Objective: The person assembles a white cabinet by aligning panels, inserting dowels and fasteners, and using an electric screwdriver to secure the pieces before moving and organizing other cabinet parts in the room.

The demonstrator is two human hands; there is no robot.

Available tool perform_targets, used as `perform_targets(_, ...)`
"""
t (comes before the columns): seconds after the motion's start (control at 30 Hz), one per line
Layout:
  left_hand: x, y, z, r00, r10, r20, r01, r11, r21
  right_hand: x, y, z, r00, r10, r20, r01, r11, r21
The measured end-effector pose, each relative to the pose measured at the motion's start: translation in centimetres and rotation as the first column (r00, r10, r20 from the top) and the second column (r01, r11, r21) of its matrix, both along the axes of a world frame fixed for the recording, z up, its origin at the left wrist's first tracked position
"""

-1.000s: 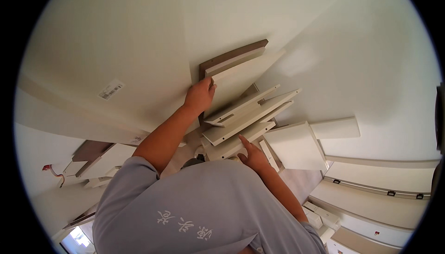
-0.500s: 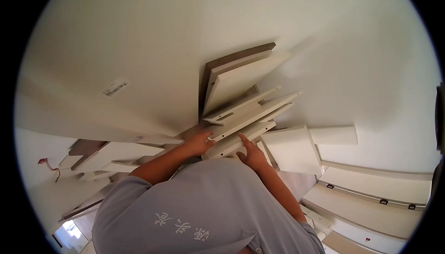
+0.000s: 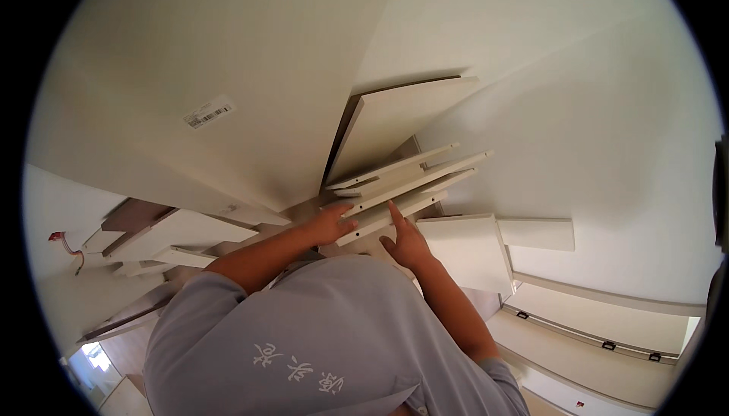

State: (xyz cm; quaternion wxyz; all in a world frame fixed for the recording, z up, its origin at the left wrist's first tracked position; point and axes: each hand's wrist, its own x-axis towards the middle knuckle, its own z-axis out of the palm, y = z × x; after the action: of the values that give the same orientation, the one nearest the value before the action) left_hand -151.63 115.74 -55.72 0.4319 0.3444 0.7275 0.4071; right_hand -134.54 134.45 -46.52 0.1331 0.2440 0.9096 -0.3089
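Note:
Both hands are at the nearest of several narrow white boards standing on edge. My left hand (image 3: 332,225) is wrapped over the left end of this white board (image 3: 412,208), its thumb on the top edge near a small dark hole. My right hand (image 3: 408,243) grips the board near its middle, index finger stretched across the top edge and thumb on the near side. Just beyond stand more narrow white boards (image 3: 429,171), close together with gaps between them. The undersides of the boards are hidden.
Larger panels (image 3: 395,124) lean in the corner behind. A tall white panel (image 3: 266,89) with a label rises at left. White panels (image 3: 463,253) stand at right, near a long unit (image 3: 600,332) with black fittings. More boards (image 3: 190,237) and loose wires (image 3: 72,253) are at left.
My view has turned slightly, shifting the surroundings. Both hands stay at the near board, with the left hand slightly farther right in the picture.

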Motion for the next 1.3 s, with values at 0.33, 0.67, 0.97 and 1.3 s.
perform_targets(0.33,-2.3,0.7,-1.1,0.838,0.265,0.476,-0.300,0.954,-0.004,-2.2,1.8,-1.1,0.991,0.107,-0.076,-0.104,0.994,0.046)
perform_targets(0.67,-3.9,1.9,-0.5,0.852,0.361,0.380,-0.417,0.906,0.075,-6.0,2.4,1.3,0.987,0.097,0.127,-0.111,0.988,0.106)
perform_targets(0.97,-4.0,1.9,-0.7,0.702,0.488,0.519,-0.609,0.788,0.083,-8.0,3.2,-0.5,0.992,0.104,0.074,-0.111,0.990,0.090)
perform_targets(1.3,1.3,-3.6,-7.6,0.749,0.613,0.249,-0.659,0.726,0.195,-6.4,3.3,-4.4,0.987,0.046,-0.155,-0.044,0.999,0.017)
